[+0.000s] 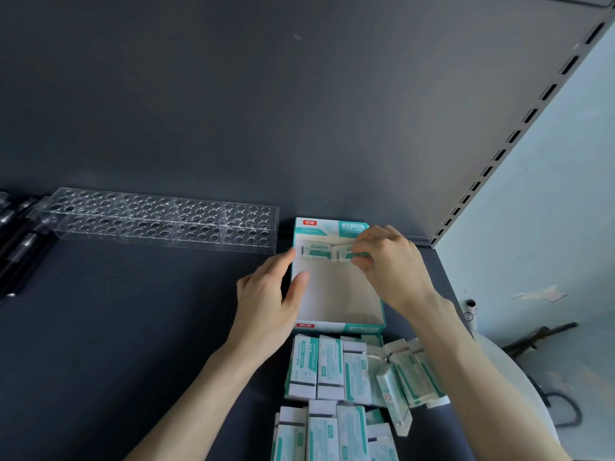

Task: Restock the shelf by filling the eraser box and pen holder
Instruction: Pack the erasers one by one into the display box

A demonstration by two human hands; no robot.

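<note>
1. Since the dark shelf point(133, 327) carries everything, directions are read from the eraser box: twelve o'clock is the back panel, six o'clock the person.
2. The clear pen holder point(159, 221) lies at ten o'clock from the box, well apart. Its long axis runs nine to three and its holes show no pens. Dark pens point(16, 234) lie off its nine o'clock end.
3. The eraser box point(336, 294) sits open near the back edge with its long axis twelve to six, and its floor is mostly bare.
4. Loose erasers point(349, 377) are heaped at six o'clock, just beside the box's near wall.
5. The right hand point(392, 264) reaches in from four o'clock and pinches an eraser at the box's one o'clock corner.
6. The left hand point(269, 301) rests on the nine o'clock wall, fingers fairly straight and thumb over the rim, steadying the box and holding nothing.
7. The held eraser point(346, 252) lies nine to three, end to end with a placed eraser point(314, 250) at eleven o'clock. The coming move likely turns on keeping that crosswise axis and seating it against the far wall. The right hand is nearer.
</note>
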